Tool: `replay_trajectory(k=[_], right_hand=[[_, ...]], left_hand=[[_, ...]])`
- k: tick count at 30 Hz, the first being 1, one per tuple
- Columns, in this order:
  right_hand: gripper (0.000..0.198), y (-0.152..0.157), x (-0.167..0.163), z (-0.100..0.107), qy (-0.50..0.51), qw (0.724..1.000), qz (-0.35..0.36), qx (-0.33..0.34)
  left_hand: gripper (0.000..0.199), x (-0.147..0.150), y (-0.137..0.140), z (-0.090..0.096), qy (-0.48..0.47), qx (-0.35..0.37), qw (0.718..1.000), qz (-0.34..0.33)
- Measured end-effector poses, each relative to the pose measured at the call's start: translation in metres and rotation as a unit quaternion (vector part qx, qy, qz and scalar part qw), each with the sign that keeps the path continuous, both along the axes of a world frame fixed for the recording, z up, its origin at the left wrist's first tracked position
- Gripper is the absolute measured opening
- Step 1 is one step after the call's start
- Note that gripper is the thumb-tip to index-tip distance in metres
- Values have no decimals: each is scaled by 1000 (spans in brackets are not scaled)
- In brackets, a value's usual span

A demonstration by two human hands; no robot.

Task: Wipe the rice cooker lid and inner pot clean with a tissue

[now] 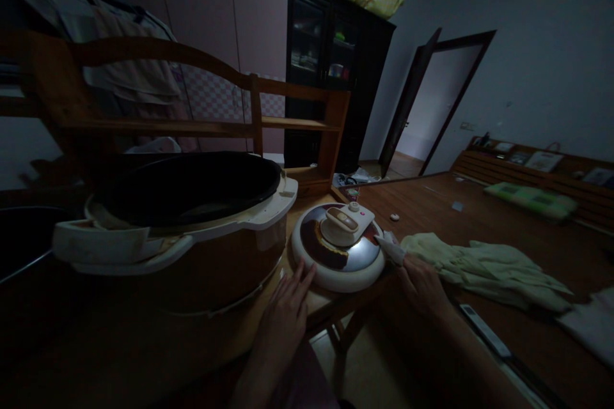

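Observation:
A round pressure cooker lid (355, 259) with a white rim, shiny metal top and beige handle lies on the wooden desk. My left hand (288, 300) rests at its near left edge, fingers stretched out and touching the rim. On the right side, my right hand (422, 281) pinches a white tissue (391, 246), whose tip meets the lid's right edge. Left of the lid stands the cooker body (230, 262), uncovered, with a black inner pot (192, 185) and white side handles. The inside of the pot is too dark to make out.
Behind the cooker rises a wooden shelf rail (192, 126). A pale green cloth (484, 268) lies on the brown bed surface at right, near a remote-like white device (484, 330). Another dark pot (29, 236) stands at far left. The desk's front edge runs below my left hand.

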State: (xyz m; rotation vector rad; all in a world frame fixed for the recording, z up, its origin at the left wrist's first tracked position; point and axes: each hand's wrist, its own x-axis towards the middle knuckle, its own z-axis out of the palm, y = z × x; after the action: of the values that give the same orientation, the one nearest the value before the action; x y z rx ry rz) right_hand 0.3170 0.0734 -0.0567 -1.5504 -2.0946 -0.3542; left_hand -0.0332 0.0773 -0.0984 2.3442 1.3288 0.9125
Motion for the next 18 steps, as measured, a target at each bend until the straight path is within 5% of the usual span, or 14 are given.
replay_trajectory(k=[6,11,15,18], right_hand=[[30,-10,-4,7,25,1000,-6,-16],[41,-12,6,8,183,980,-70,-29],[39,7,24,12,296,947,-125,19],[35,31,34,18,294,949,-116,14]], left_hand=[[78,0,0,1,6,-8,1000,-3],[76,0,-1,3,8,-14,1000,-1],[75,0,-1,4,11,-14,1000,4],[76,0,-1,4,9,-13,1000,1]])
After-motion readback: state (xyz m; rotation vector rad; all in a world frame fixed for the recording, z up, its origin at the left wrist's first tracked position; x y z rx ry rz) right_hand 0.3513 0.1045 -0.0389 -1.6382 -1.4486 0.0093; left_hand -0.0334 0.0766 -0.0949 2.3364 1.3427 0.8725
